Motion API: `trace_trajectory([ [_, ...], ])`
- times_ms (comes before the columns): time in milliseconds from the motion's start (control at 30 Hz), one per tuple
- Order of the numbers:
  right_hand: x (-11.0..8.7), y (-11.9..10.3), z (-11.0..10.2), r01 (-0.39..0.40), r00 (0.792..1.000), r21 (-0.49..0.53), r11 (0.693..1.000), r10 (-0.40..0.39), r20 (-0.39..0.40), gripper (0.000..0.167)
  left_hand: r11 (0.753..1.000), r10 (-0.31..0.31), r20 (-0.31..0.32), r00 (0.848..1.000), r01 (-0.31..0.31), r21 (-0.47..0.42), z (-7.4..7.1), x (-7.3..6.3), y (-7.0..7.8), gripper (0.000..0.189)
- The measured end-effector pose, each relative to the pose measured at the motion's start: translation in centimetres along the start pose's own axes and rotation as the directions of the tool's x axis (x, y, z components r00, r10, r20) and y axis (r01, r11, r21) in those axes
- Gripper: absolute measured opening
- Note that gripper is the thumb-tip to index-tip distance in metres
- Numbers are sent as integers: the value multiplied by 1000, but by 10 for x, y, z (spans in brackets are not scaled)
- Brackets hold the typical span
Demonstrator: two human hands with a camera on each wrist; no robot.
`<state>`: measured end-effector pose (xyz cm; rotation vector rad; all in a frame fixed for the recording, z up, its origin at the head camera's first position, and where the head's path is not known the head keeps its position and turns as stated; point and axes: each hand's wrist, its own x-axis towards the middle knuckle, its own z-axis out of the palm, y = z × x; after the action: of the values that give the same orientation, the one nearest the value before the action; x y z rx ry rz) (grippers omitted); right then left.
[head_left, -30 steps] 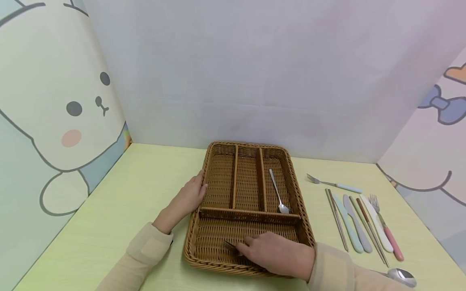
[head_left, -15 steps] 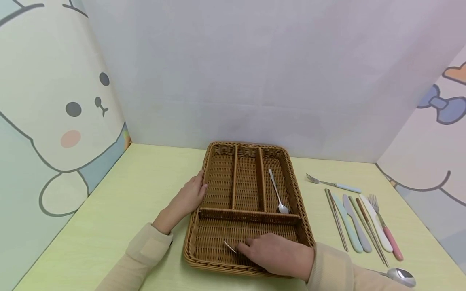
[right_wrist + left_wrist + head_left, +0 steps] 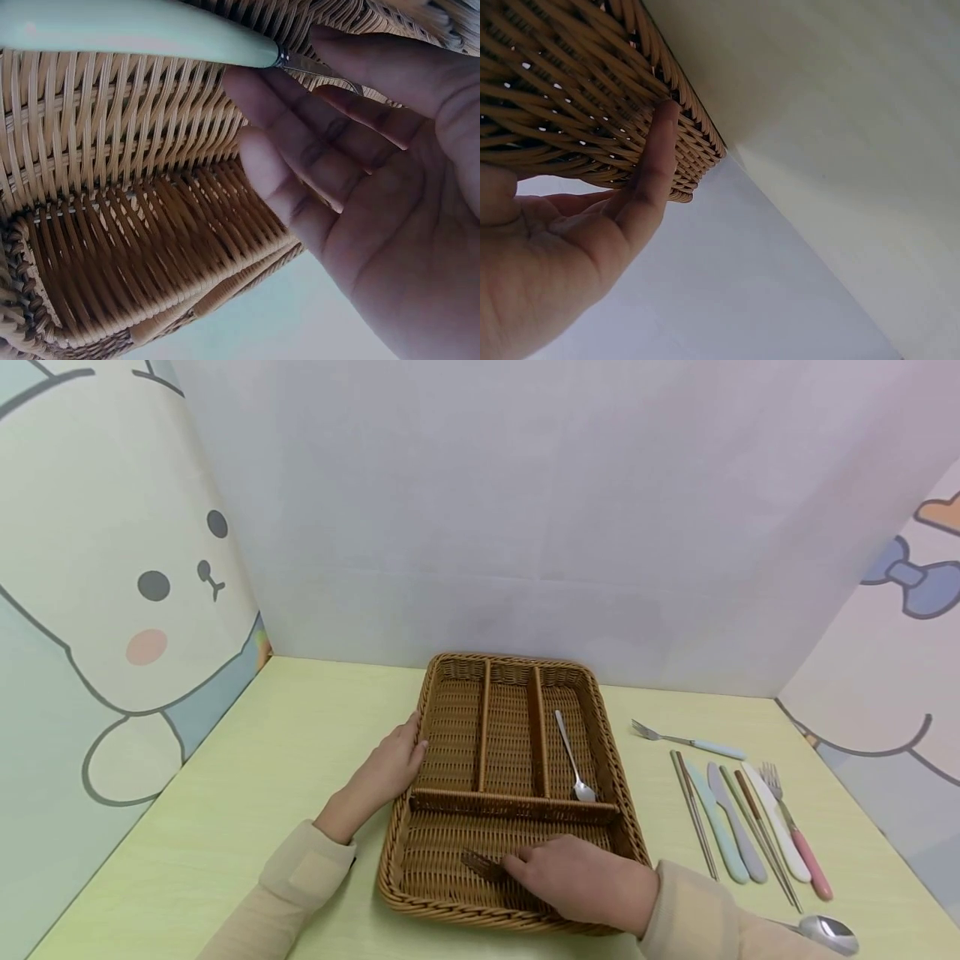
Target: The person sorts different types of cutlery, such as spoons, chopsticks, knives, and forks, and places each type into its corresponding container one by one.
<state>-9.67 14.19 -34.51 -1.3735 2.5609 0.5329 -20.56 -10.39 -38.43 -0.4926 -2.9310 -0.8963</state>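
A brown wicker basket (image 3: 513,806) with a crosswise divider and two lengthwise ones stands on the table. In its wide front compartment, my right hand (image 3: 577,877) pinches a fork (image 3: 483,865) near the neck, tines pointing left. The fork's pale green handle (image 3: 150,30) shows in the right wrist view, with thumb and fingertips around the metal just past it. My left hand (image 3: 386,764) rests against the basket's left outer side, its fingers (image 3: 656,157) extended along the weave in the left wrist view. A small spoon (image 3: 577,768) lies in the back right compartment.
Right of the basket lie a blue-handled fork (image 3: 690,741), chopsticks (image 3: 695,814), several table knives (image 3: 723,827) and a pink-handled fork (image 3: 798,835). A large spoon (image 3: 828,932) sits near the front, partly behind the right sleeve. A pale wall (image 3: 517,527) stands behind.
The fork in my right hand has turned about its length: its head looked edge-on half a second ago and shows flat now. The right hand shifted slightly right; the left hand stayed put.
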Motion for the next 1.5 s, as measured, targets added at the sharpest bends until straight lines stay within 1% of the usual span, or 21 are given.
trace_trajectory([
  [133,-4,4,-3,-13,1000,17,1000,14,-16,42,1000,1,6,1000,-1,13,1,1,-1,56],
  [267,-8,10,-8,-27,999,30,999,27,-26,44,1000,3,5,1000,-3,7,0,0,1,56],
  [367,-11,16,-11,-25,998,10,1000,26,-65,38,1000,3,5,1000,-3,4,-1,0,1,56],
  [467,-15,23,-13,-36,991,-7,999,35,-126,33,1000,4,5,1000,-4,7,-1,0,1,56],
  [567,-20,30,-15,-72,983,14,997,74,-169,34,1000,5,2,1000,-5,10,-1,0,0,56],
  [633,-22,36,-15,-100,974,32,994,104,-203,35,1000,4,1,1000,-4,8,-1,0,0,56],
  [833,-31,54,-10,-164,932,103,981,188,-309,30,1000,5,3,1000,-5,6,-1,0,1,56],
  [1000,-39,68,-6,-228,897,137,964,263,-356,24,1000,5,2,1000,-5,6,-1,1,1,56],
  [1100,-45,76,-1,-276,870,169,946,321,-376,19,1000,4,2,1000,-4,4,-1,0,1,56],
  [1200,-52,85,5,-325,842,219,920,387,-376,18,1000,6,0,1000,-6,5,-1,0,1,56],
  [1367,-64,101,20,-417,793,287,862,499,-348,32,1000,6,5,1000,-6,6,-1,0,1,56],
  [1500,-72,113,34,-464,760,340,818,565,-321,32,1000,2,9,1000,-2,2,-1,0,0,56],
])
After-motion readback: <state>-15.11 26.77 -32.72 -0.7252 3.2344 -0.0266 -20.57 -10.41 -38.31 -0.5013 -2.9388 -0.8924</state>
